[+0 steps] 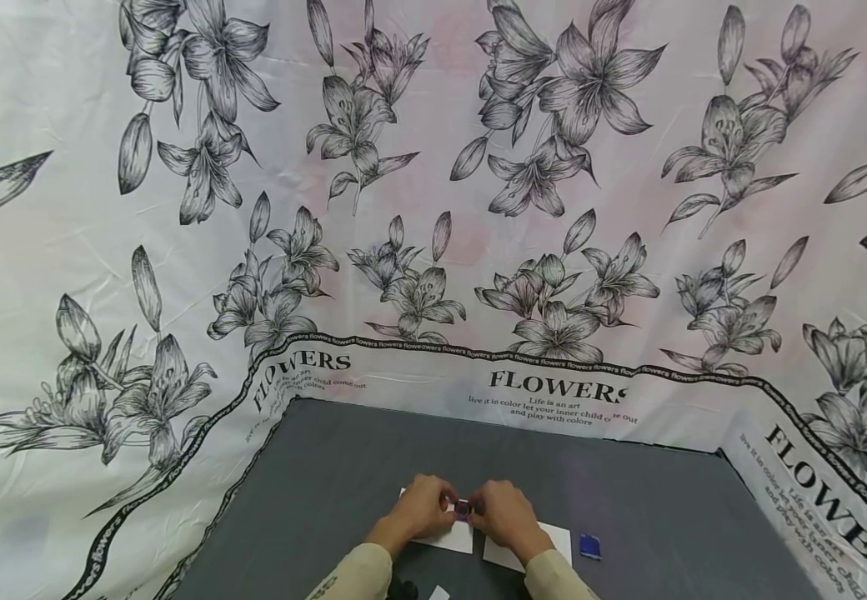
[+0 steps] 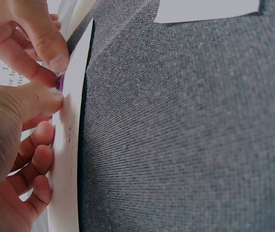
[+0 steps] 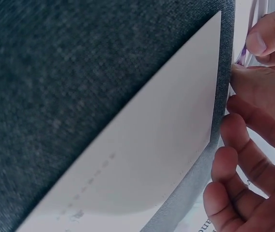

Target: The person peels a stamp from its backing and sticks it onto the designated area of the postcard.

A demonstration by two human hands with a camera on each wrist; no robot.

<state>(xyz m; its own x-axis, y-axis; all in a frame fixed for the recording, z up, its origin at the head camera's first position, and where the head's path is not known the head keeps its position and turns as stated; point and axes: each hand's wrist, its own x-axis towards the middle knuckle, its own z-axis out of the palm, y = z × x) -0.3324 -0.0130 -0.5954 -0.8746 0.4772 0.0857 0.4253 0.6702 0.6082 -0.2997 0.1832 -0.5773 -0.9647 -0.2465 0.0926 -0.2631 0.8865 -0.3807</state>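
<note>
A small purple piece with a dark middle (image 1: 463, 508) is held between my two hands, just above the inner part of the left white card (image 1: 450, 540). My left hand (image 1: 428, 506) pinches its left side with thumb and forefinger. From the right, my right hand (image 1: 507, 514) pinches the other side, over the right white card (image 1: 558, 543). In the left wrist view only a sliver of the purple piece (image 2: 60, 83) shows between the fingertips. The right wrist view shows a bit of purple (image 3: 242, 57) there too; fingers hide most of it.
A small blue square packet or piece (image 1: 589, 547) lies right of the right card on the dark grey table surface (image 1: 373, 450). Near the front edge are a black object (image 1: 403, 590) and a white scrap (image 1: 439, 593). Flower-printed cloth (image 1: 418, 383) surrounds the table.
</note>
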